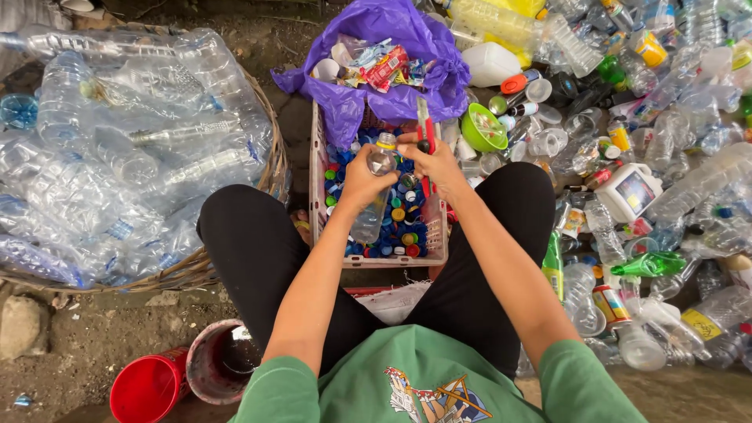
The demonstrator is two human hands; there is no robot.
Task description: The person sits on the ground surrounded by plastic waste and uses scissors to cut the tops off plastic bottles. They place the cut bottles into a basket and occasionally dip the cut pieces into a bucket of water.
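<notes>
At frame centre, my left hand (362,184) fingers grip a clear bottle (374,196) over the cap crate (319,180), right hand (435,160) clenches red cutters (425,129) at its neck; a slip risks nicking fingers.

Bare dirt ground (78,345) carrying everything. Lying at the left, a wide woven basket (270,168) heaped with clear bottles. Standing in the middle, a pale plastic crate (317,196) filled with coloured caps. Sprawling at the right, a loose pile of bottles and containers (650,157). Sitting near the bottom left, 2 red cups (149,388), nested and tipped over.
</notes>
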